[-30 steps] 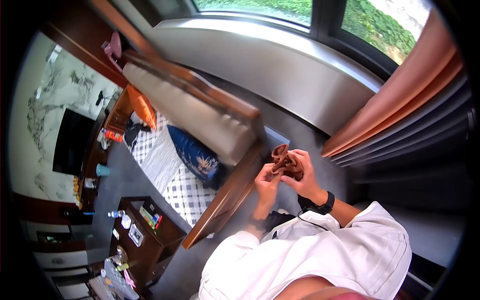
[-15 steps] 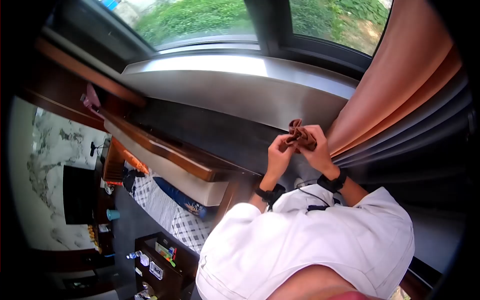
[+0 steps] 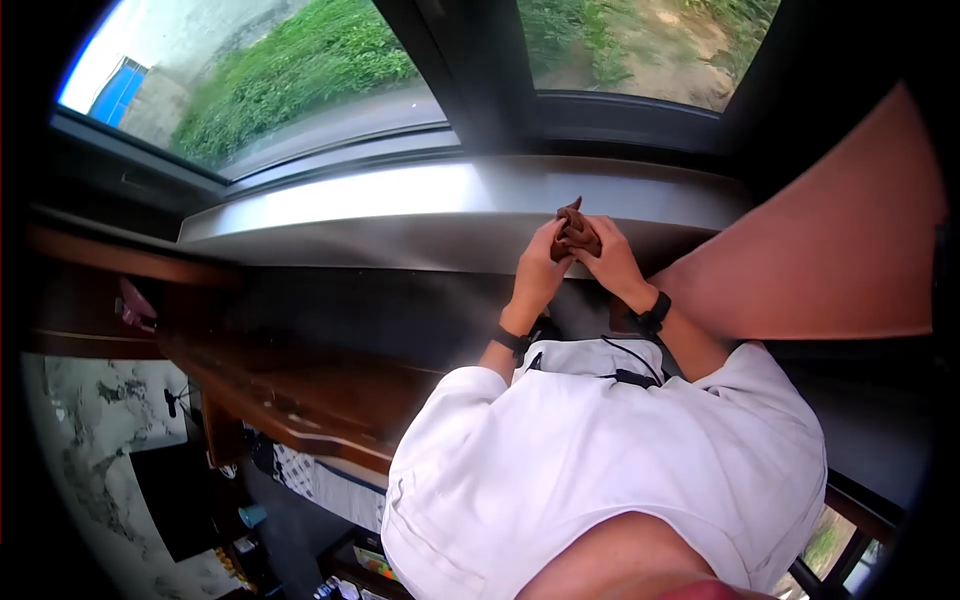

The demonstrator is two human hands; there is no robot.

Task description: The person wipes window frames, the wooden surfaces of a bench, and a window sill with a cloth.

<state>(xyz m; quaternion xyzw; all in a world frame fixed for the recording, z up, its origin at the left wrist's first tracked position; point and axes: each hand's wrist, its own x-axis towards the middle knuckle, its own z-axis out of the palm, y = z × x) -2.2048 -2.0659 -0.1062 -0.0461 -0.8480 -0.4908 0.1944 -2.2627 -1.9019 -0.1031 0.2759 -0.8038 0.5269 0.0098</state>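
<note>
Television [image 3: 180,495]: dark screen on the marbled wall, well apart from the hands.
Wooden rail [image 3: 285,408]: brown, to the left of the person; left elbow room judged adequate.
Window ledge [image 3: 350,205]: pale and smooth, below the window glass [image 3: 310,100], beyond the forearms in this view.
Left wristband [image 3: 510,340]: black, worn at the wrist, apart from the fabric.
Left hand [image 3: 538,258]: grasping the left side of the brown cloth [image 3: 577,235], fingers curled round it, thumb to the near side.
Cloth position: bunched between the two hands, in front of the ledge, one pointed fold standing up at the far end. Contact with the ledge: cannot be confirmed.
Cloth handling: judged soft and limp, liable to slump if one side is let go. Even pressure from both thumbs is advised; the loose fold is best gathered inward before any regrip, one side at a time.
Right hand [image 3: 614,256]: grasping the opposite side, thumb close to the other thumb; covered fingertips not visible.
Cord [image 3: 632,353]: thin, dark, near the waist; snagging judged a minor risk, slack to be minded.
Right wristband [image 3: 655,313]: black, apart from the fabric.
Curtain [image 3: 830,240]: orange-pink, close beside the right forearm; wide elbow swings are best avoided.
</note>
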